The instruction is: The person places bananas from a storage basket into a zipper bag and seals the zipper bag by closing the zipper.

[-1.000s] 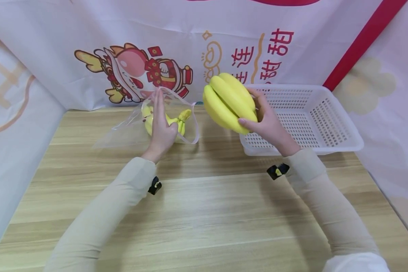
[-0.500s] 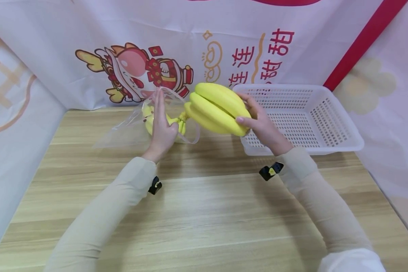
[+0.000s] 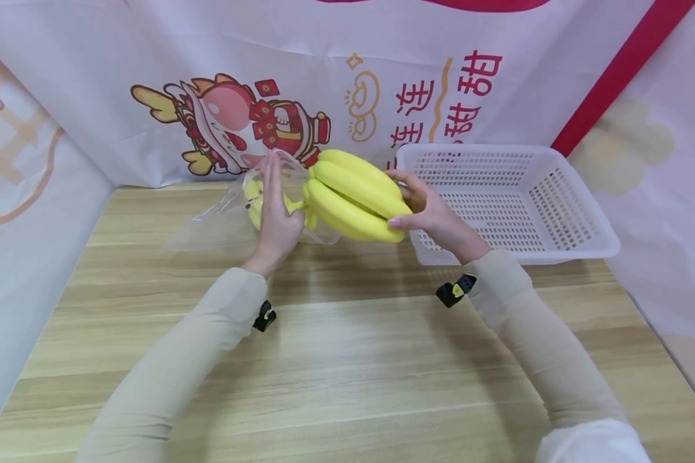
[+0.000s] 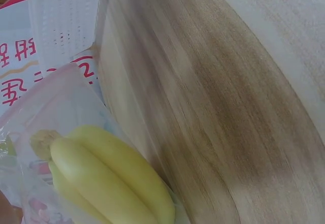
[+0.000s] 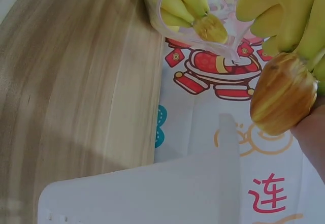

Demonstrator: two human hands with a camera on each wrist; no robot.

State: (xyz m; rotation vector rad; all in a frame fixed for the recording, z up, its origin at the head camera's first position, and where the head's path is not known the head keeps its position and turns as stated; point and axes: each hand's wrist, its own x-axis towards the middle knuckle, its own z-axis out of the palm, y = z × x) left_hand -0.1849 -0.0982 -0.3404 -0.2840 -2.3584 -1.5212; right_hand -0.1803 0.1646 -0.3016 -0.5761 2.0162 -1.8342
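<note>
My right hand [image 3: 440,218] grips the stem end of a yellow banana bunch [image 3: 353,196], with the thumb on the near side. The fruit tips point left, in front of the mouth of a clear plastic bag [image 3: 214,225]. Up at that mouth stands my left hand [image 3: 279,222], its fingers straight and together. The hand and the held bunch hide part of the opening. Inside the bag lies another banana bunch [image 4: 101,178], its cut brown stem [image 5: 210,28] facing the opening in the right wrist view. Only a sliver of the left hand shows in the left wrist view.
A white perforated plastic basket [image 3: 515,257] stands at the back right, just behind my right hand. The wooden table [image 3: 336,366] reaches back to a printed cloth [image 3: 347,38] with cartoon figures and red characters. Cloth walls flank both sides.
My right hand has carried the banana bunch left and down toward the bag mouth, turning it so that its tips point left. The left hand and the bag have stayed nearly still.
</note>
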